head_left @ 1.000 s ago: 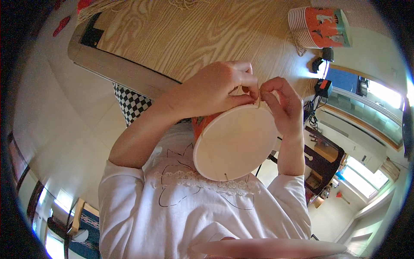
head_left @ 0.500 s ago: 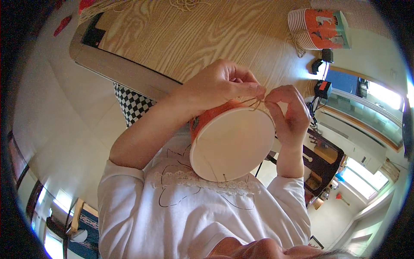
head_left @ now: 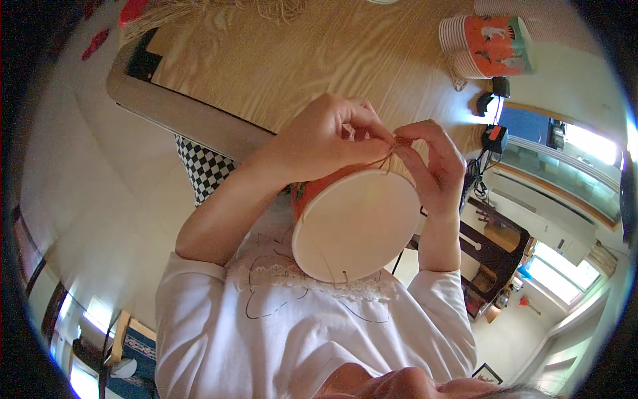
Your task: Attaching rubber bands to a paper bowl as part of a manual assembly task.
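Note:
A red-orange paper tub leans against my chest, its wide white mouth turned up toward me. Thin tan twine is looped over the far rim of the tub. My left hand pinches the twine between thumb and fingertips just above that rim. From the other side, my right hand pinches the twine at the same spot, the two hands' fingertips almost touching. A small dark hole shows by the near rim, with a fine strand beside it.
Stacked orange and green paper tubs stand at the table's far right. Black power adapters and cables lie at the right edge. Loose twine is heaped at the far side of the wood-grain table. A checkered cloth hangs below its front edge.
My right hand has moved slightly left and down, and both hands' fingertips have come closer together at the twine. The tub has barely shifted.

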A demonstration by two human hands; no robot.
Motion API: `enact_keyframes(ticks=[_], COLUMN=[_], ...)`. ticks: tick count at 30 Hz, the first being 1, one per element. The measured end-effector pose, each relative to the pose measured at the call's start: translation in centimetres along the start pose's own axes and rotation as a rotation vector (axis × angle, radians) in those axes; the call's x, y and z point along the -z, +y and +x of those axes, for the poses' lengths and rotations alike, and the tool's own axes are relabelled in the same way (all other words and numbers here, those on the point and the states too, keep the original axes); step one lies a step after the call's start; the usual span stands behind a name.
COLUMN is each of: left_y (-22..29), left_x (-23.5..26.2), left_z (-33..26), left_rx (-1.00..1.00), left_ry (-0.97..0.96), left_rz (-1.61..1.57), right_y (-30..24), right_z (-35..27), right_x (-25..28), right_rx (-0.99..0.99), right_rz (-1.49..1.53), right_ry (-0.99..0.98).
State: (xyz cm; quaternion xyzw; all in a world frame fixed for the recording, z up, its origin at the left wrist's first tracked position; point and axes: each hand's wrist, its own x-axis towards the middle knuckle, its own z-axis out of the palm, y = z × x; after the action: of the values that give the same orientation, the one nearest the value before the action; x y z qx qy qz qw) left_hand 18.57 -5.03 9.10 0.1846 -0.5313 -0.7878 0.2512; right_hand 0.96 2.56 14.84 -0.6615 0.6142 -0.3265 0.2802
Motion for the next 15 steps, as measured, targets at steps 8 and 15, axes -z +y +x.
enact_keyframes(ticks=[8,15], left_y=[-0.59,-0.22], left_x=[0.48,-0.03], left_z=[0.19,0.19], left_rx=[-0.002,-0.021], left_ry=[0.047,0.128], left_rz=[-0.017,0.038], right_y=[0.8,0.77], right_z=[0.53,0.66], right_x=[-0.79,-0.94], right_rx=[-0.13,-0.216], right_rz=[0.317,0.463], right_ry=[-0.014,0.017])
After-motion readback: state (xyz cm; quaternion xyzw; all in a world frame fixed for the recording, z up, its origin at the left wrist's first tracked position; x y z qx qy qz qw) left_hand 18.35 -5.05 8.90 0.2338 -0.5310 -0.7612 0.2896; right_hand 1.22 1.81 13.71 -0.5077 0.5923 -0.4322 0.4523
